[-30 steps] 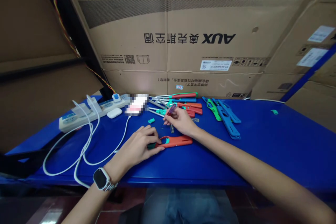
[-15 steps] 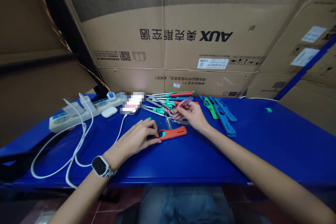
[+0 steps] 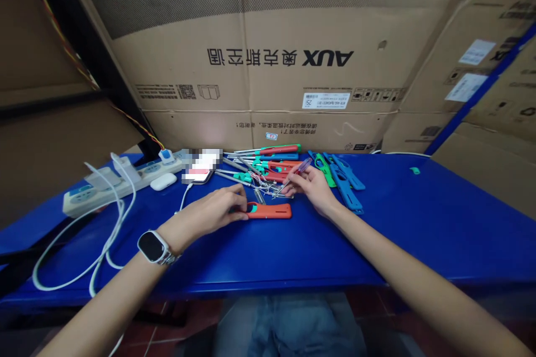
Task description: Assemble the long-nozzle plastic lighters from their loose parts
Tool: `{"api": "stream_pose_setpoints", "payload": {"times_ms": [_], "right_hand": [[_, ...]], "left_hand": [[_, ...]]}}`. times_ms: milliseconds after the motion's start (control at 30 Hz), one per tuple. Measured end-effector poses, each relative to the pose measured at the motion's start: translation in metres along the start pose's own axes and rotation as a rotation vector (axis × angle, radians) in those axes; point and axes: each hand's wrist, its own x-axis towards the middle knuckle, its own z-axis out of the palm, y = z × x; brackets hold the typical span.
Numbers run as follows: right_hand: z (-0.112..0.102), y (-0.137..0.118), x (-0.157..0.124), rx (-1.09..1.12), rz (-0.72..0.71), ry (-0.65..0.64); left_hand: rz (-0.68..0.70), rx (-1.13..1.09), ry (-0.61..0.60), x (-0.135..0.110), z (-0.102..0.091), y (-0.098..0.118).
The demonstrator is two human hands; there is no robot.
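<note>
My left hand (image 3: 228, 206), a watch on its wrist, is closed on the left end of an orange lighter casing (image 3: 271, 211) with a turquoise trigger part. The casing lies nearly level on the blue table. My right hand (image 3: 312, 188) grips a small screwdriver (image 3: 304, 165) by its clear purple handle, the thin shaft slanting down to the left. Its tip is above the loose lighter innards, apart from the orange casing. Behind the hands lies a pile of long-nosed lighters (image 3: 277, 150) in red, blue and green. A clear tube (image 3: 260, 196) lies just behind the casing.
Blue casing halves (image 3: 348, 189) and a green one (image 3: 325, 169) lie right of the pile. To the left are a power strip (image 3: 134, 178) with white cables, a white earbud case (image 3: 163, 181) and a phone (image 3: 202, 170). A cardboard wall (image 3: 268, 28) closes off the back.
The view has shifted to the right. My right hand has tilted the screwdriver so its shaft now shows, pointing down-left. The orange casing has turned a little more level under my left hand.
</note>
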Motion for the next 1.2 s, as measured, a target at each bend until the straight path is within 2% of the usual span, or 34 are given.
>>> {"api": "stream_pose_setpoints", "payload": {"times_ms": [100, 167, 233, 333, 400, 567, 767, 1200], "right_hand": [[-0.003, 0.0, -0.003, -0.006, -0.006, -0.014], [-0.005, 0.001, -0.005, -0.006, -0.01, -0.017], [-0.007, 0.001, -0.005, -0.004, -0.021, -0.011], [-0.007, 0.002, -0.004, 0.002, -0.041, 0.012], [-0.007, 0.001, -0.003, 0.012, -0.058, 0.035], [-0.008, 0.0, -0.002, 0.025, -0.1, 0.072], [-0.009, -0.002, -0.003, 0.032, -0.115, 0.08], [-0.007, 0.001, -0.006, -0.044, -0.201, 0.071]], "left_hand": [[-0.069, 0.029, -0.007, 0.001, -0.004, 0.002], [-0.082, 0.053, 0.054, 0.003, -0.006, 0.008], [-0.038, 0.049, 0.138, 0.01, -0.006, 0.019], [0.062, -0.003, 0.188, 0.031, -0.002, 0.035], [0.047, -0.009, 0.183, 0.049, 0.002, 0.041], [0.017, -0.087, 0.176, 0.076, 0.012, 0.036], [0.13, -0.202, 0.297, 0.07, 0.024, 0.026], [0.17, -0.175, 0.346, 0.063, 0.031, 0.025]]}}
